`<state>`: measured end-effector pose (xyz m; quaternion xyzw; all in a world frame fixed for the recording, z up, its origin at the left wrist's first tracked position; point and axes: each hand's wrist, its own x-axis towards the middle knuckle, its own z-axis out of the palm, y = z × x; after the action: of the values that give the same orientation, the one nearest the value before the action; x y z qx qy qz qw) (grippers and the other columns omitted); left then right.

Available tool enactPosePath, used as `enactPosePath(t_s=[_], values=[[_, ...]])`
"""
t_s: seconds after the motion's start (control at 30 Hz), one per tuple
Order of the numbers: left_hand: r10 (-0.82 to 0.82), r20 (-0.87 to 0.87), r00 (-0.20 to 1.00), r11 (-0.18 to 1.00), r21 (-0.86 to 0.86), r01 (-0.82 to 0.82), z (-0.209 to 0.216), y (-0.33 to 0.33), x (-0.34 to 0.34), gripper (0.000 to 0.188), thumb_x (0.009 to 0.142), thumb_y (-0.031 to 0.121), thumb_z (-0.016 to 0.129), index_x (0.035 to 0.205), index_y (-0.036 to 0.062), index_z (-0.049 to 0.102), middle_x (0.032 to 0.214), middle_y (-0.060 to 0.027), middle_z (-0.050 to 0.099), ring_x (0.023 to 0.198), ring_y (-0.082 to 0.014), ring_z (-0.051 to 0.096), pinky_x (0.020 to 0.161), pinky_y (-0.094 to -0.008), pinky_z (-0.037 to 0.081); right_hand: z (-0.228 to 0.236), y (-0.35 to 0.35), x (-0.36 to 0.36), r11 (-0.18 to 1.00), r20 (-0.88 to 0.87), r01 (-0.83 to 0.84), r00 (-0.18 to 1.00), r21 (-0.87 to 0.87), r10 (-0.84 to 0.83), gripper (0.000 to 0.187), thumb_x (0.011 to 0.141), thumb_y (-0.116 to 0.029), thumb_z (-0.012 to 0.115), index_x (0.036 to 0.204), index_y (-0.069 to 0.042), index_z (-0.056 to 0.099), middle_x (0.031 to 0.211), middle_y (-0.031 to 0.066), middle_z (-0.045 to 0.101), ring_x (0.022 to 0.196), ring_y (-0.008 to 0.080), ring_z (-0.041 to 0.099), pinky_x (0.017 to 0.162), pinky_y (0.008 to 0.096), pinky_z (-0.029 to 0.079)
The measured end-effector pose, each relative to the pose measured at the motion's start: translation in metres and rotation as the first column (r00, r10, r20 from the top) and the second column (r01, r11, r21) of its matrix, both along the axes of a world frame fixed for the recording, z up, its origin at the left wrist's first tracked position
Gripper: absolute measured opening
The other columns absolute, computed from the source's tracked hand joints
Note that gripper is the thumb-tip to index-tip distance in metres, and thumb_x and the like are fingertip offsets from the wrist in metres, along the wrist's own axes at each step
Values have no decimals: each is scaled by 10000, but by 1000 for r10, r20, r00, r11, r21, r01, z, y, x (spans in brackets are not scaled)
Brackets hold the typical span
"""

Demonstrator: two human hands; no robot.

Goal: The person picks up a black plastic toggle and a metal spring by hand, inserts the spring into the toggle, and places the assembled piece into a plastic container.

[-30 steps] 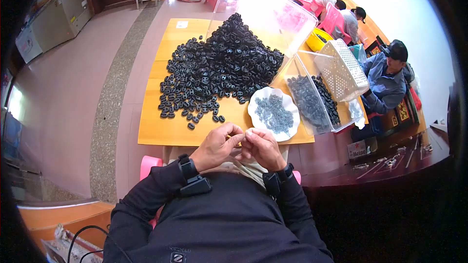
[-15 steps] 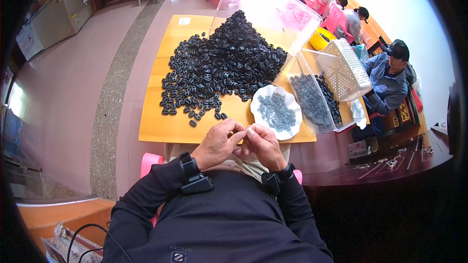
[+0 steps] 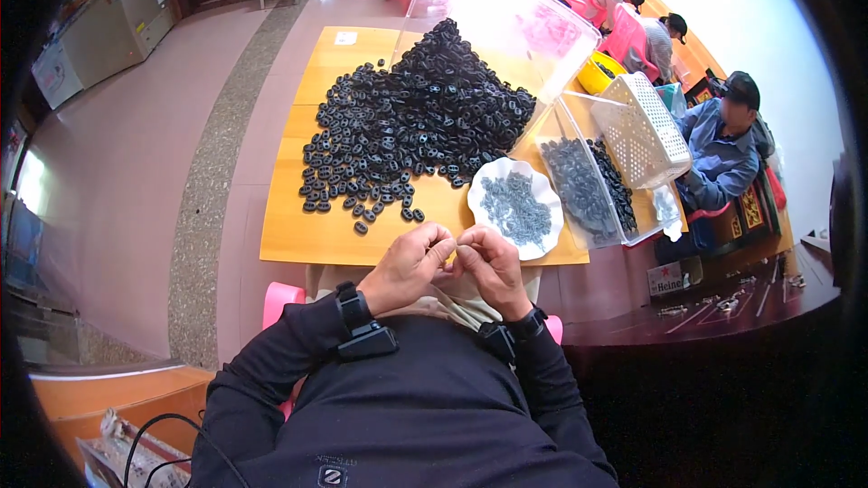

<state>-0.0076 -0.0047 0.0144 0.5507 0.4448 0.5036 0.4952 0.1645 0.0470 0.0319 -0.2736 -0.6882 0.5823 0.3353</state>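
Note:
My left hand (image 3: pixel 411 262) and my right hand (image 3: pixel 491 264) meet at the table's near edge, just above my lap. Both are closed, thumbs and forefingers pinched almost tip to tip. Whatever they hold is too small and too hidden to make out. Beyond them a big heap of black oval pieces with two holes each (image 3: pixel 434 99) covers much of the table, with some loose ones nearest my left hand. Right beside my right hand stands a white scalloped plate (image 3: pixel 482 183) bearing many small grey translucent parts (image 3: pixel 517 206).
Right of the plate, a clear plastic bin (image 3: pixel 624 237) holds grey and black pieces, with a white perforated basket (image 3: pixel 644 131) at its rim. A large clear tub (image 3: pixel 506 4) lies behind the heap on the wooden table (image 3: pixel 294 230). A person in blue (image 3: pixel 723 149) sits at the right.
My right hand has shifted slightly, its fingers rising a little at the pinch. Both hands stay together; the heap and plate look unchanged apart from a slight view shift.

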Motion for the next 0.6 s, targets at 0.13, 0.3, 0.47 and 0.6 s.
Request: enactPosePath(t_s=[0.13,0.3,0.47,0.6], values=[[30,36,999,1000,6,-30,0,0,4,224,986,187,498,883,-3,554,737,-55,573,687,-108,524,629,-281,464,-2,0,0,1000,3,20,1000,24,-20,33,941,19,502,940,27,534,830,34,554,700,92,590,648,223,506],[18,2,1000,1000,4,-18,-3,0,2,241,1001,199,472,897,-4,549,761,-38,550,721,-92,514,655,-264,465,1,0,-1,997,40,31,999,68,-34,56,949,11,500,935,35,547,800,42,561,685,97,591,634,227,506],[60,-47,997,998,24,-59,1,-1,1,261,1006,206,468,882,-7,551,773,1,520,734,-69,482,668,-237,452,2,2,1,986,91,19,995,166,-35,91,939,-11,543,938,57,604,802,58,589,677,98,597,621,221,503],[92,-73,993,996,28,-90,7,-2,1,259,990,211,497,872,-12,556,741,-19,509,713,-85,473,638,-259,426,-3,5,5,982,103,12,994,187,-32,96,911,-16,596,930,64,647,813,72,625,674,103,615,594,217,499]])
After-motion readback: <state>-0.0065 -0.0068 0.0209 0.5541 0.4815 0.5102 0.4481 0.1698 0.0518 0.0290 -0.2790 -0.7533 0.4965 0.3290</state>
